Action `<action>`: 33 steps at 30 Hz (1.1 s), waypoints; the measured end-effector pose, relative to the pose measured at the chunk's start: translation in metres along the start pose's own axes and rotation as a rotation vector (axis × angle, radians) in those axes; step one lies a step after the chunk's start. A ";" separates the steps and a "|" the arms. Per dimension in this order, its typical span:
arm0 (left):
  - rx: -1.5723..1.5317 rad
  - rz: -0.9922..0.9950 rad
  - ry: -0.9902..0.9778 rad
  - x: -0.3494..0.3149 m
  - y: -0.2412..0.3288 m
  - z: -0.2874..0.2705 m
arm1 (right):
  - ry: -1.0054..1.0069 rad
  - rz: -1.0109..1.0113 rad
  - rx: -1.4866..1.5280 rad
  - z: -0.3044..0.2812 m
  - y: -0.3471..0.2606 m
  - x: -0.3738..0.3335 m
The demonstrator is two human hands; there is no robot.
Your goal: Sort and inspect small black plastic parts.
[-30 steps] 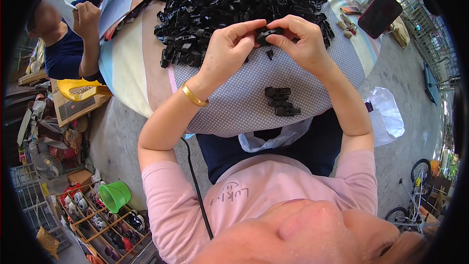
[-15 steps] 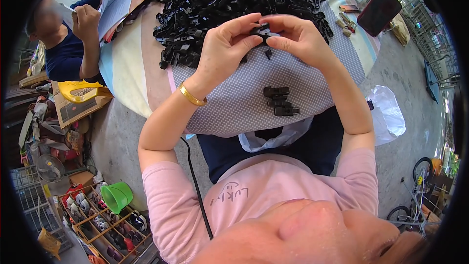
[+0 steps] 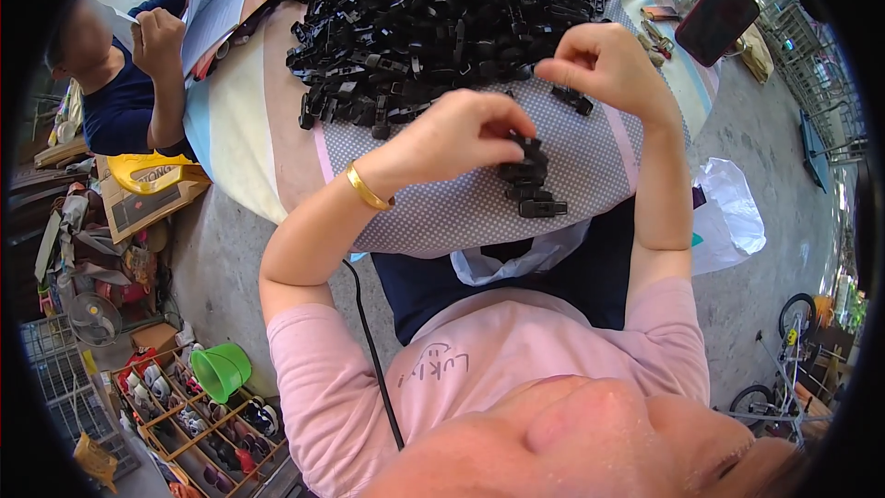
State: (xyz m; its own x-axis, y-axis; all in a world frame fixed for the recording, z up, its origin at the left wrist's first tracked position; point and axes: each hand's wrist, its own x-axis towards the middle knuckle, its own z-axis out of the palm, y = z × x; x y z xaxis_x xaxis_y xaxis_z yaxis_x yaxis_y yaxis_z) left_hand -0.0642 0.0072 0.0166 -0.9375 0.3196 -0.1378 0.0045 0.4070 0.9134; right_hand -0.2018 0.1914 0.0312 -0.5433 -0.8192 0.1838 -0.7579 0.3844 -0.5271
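Observation:
My left hand point(image 3: 461, 134) pinches a small black plastic part point(image 3: 526, 145) between thumb and fingers. It holds the part just above a short row of similar black parts point(image 3: 536, 203) near the table's front edge. Farther right, my right hand point(image 3: 604, 69) is raised by the pile's near edge, fingers curled and thumb apart, with nothing visible in it. Another black part point(image 3: 574, 100) lies on the cloth just below that hand. The large heap of black plastic parts point(image 3: 433, 18) covers the far side of the table.
A patterned cloth point(image 3: 415, 212) covers the table. At the right stand a dark phone point(image 3: 717, 20) and, near it, some keys point(image 3: 656, 39). At the left, a person point(image 3: 129, 83) holds an open booklet point(image 3: 219, 5). A white plastic bag point(image 3: 728, 217) hangs right of my lap.
My hands have separated. The left came down toward me with a black part to the row; the right moved right, away from it.

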 end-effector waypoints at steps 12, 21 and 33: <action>0.733 0.133 0.392 -0.026 0.012 -0.049 | 0.197 -0.254 0.370 0.016 0.001 0.003; 1.086 0.136 0.457 -0.005 -0.009 -0.012 | 0.088 -0.165 0.942 0.030 -0.004 0.006; -0.580 -0.046 0.374 0.003 -0.012 -0.040 | 0.241 -0.437 0.578 0.042 -0.021 0.005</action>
State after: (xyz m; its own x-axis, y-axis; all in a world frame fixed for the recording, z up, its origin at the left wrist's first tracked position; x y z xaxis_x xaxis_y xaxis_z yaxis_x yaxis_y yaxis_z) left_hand -0.0811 -0.0309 0.0204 -0.9898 -0.0459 -0.1352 -0.1274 -0.1437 0.9814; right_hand -0.1734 0.1613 0.0087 -0.3515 -0.7044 0.6167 -0.6485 -0.2919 -0.7030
